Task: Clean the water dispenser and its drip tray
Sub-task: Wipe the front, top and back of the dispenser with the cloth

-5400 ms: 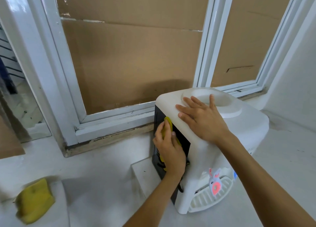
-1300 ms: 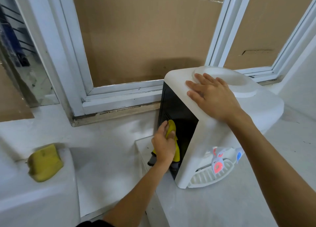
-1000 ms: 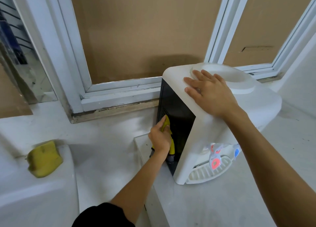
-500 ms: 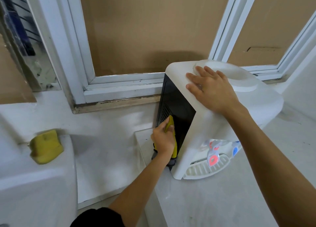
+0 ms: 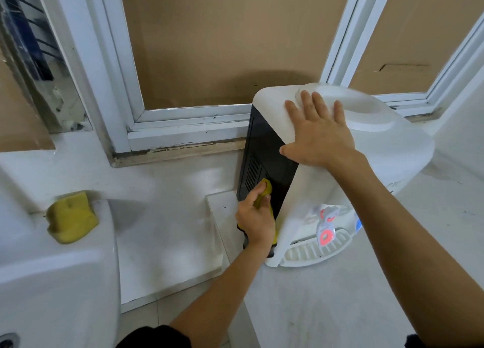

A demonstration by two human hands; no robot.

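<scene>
A white tabletop water dispenser (image 5: 387, 148) stands on a white counter, with a black vented side panel (image 5: 264, 164) facing left. My left hand (image 5: 256, 219) is shut on a yellow cloth (image 5: 266, 190) and presses it against the lower part of that black panel. My right hand (image 5: 318, 132) lies flat and open on the dispenser's top, beside the round bottle well. The white slotted drip tray (image 5: 311, 250) sits at the dispenser's front base, under the red tap (image 5: 326, 232) and the blue tap (image 5: 357, 224).
A yellow sponge (image 5: 70, 218) rests on the rim of a white sink (image 5: 52, 282) at the left. Behind the dispenser is a white window frame (image 5: 183, 127) backed with cardboard. A lower white ledge (image 5: 167, 227) lies between sink and counter.
My left hand has kept rubbing the cloth low on the black panel, up and down a little. My right hand shifted slightly on the top. The camera view moved.
</scene>
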